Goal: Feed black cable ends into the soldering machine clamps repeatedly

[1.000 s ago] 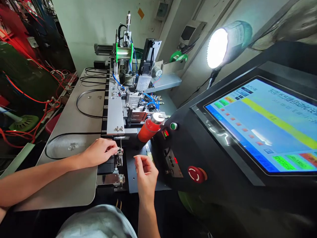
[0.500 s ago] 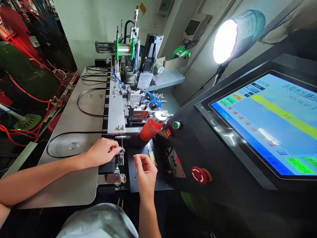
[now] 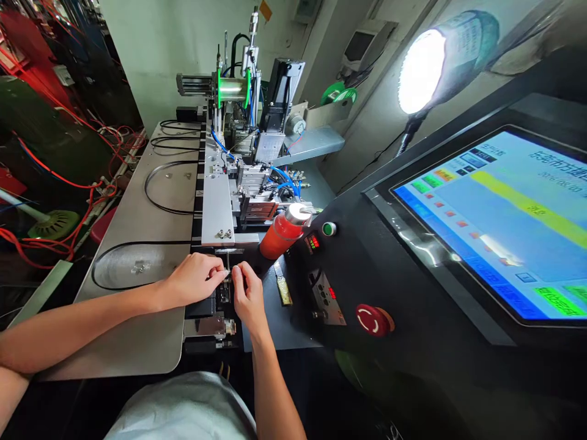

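My left hand (image 3: pixel 198 278) is closed in a pinch at the near end of the machine's rail, its fingertips at a small metal fixture (image 3: pixel 224 292). What lies between those fingertips is too small to name. Just to the right, my right hand (image 3: pixel 248 294) is pinched too, its thumb and forefinger close to the left fingertips; any part it holds is hidden. A black cable (image 3: pixel 137 244) loops over the grey metal table (image 3: pixel 137 342), on which my left forearm rests.
A red bottle (image 3: pixel 280 234) with a silver cap stands beyond my right hand. A yellowish strip (image 3: pixel 284 289) lies beside it. On the right are a red emergency stop button (image 3: pixel 372 320), a touchscreen (image 3: pixel 504 226) and a lit lamp (image 3: pixel 422 72). Farther back is a wire spool (image 3: pixel 233 89).
My right hand has moved left and forward, up to the left fingertips at the fixture. My left hand has stayed nearly in place. The view has shifted slightly.
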A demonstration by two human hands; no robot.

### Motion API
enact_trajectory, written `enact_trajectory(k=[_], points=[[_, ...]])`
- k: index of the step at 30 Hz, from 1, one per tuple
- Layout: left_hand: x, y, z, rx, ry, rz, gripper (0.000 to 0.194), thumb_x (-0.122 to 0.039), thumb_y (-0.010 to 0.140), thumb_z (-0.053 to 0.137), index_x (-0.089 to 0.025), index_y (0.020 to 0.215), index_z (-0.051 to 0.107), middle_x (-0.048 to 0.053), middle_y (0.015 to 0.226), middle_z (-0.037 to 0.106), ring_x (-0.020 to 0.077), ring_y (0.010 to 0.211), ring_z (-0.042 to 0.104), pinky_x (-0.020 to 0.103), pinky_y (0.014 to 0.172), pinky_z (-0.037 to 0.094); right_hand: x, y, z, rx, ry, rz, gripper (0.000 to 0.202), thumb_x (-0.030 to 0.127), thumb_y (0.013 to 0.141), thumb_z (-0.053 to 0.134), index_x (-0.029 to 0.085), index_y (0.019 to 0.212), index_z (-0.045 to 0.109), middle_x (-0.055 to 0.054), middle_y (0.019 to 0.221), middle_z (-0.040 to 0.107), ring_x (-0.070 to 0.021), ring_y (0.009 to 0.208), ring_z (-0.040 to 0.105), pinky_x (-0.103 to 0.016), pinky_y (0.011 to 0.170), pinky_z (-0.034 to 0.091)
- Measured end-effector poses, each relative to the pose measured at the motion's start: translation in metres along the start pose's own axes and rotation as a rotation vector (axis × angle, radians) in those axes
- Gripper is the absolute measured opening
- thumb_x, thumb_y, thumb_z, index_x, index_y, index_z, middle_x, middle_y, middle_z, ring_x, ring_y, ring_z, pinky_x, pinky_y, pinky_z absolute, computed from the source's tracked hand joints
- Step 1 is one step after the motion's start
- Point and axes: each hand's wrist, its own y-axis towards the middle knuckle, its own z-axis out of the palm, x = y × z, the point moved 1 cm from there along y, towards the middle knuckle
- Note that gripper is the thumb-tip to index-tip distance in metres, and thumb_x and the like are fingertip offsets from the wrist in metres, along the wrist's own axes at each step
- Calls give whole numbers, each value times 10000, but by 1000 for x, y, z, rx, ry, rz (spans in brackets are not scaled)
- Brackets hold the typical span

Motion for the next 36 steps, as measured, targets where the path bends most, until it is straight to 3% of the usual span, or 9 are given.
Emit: enact_trajectory(k=[7, 11, 17, 21, 24, 27, 30, 33, 36], points=[[10, -20, 7, -311, 285, 303, 184, -193, 916, 538, -209, 1056, 657, 6, 967, 658, 111, 680, 631, 216, 579, 424, -6, -4, 4, -39, -2, -40, 276, 305, 978, 354, 229, 713, 339, 60, 642, 319, -102, 574, 315, -244, 544, 278], [12, -26, 7, -380, 391, 478, 252, -110, 932, 472, -235, 1045, 660, -31, 919, 667, 91, 698, 634, 203, 577, 434, -3, -4, 1, -22, -25, -37, 285, 305, 979, 362, 229, 706, 331, 63, 629, 317, -100, 565, 312, -247, 537, 268], [11, -23, 11, -418, 646, 695, 225, -58, 903, 455, -134, 943, 664, 24, 862, 682, 126, 656, 590, 259, 561, 447, -8, -3, 4, -30, -17, -27, 289, 315, 980, 348, 229, 704, 340, 62, 627, 331, -100, 567, 330, -239, 540, 288], [14, -22, 8, -354, 580, 611, 244, -73, 913, 459, -183, 1004, 658, 5, 911, 677, 122, 677, 605, 247, 571, 439, -7, -4, -2, -54, -129, -46, 289, 311, 979, 342, 231, 701, 345, 61, 617, 341, -100, 551, 342, -239, 528, 285], [15, -22, -4, -183, 430, 404, 189, -164, 941, 492, -215, 1063, 627, -7, 973, 656, 122, 733, 641, 230, 591, 437, -1, -7, -15, -88, -382, -93, 279, 267, 975, 345, 229, 700, 369, 51, 610, 367, -111, 540, 358, -253, 535, 286], [15, -24, -16, -82, 385, 212, 150, -263, 954, 502, -184, 1030, 604, 13, 961, 646, 146, 721, 645, 245, 588, 418, 9, -11, -25, -20, -607, -193, 192, 155, 938, 347, 204, 858, 515, -13, 741, 523, -148, 661, 490, -266, 613, 364], [15, -25, -21, -2, 408, 185, 164, -286, 971, 475, -186, 973, 604, 19, 941, 645, 157, 728, 638, 246, 610, 402, 17, -13, -23, 68, -733, -279, 371, 19, 809, 360, 189, 1076, 555, -77, 952, 596, -190, 850, 560, -287, 722, 427], [13, -25, -21, 40, 441, 182, 168, -265, 978, 466, -177, 944, 605, 24, 928, 636, 149, 706, 622, 237, 601, 378, 17, -14, -18, 76, -786, -296, 375, -10, 740, 377, 192, 980, 582, -78, 929, 598, -202, 853, 564, -289, 722, 441], [10, -25, -20, 48, 452, 178, 182, -262, 985, 453, -171, 941, 604, 24, 917, 627, 145, 686, 613, 239, 586, 359, 14, -15, -17, 29, -771, -288, 313, 18, 794, 371, 186, 955, 581, -77, 902, 599, -200, 829, 565, -292, 713, 442]])
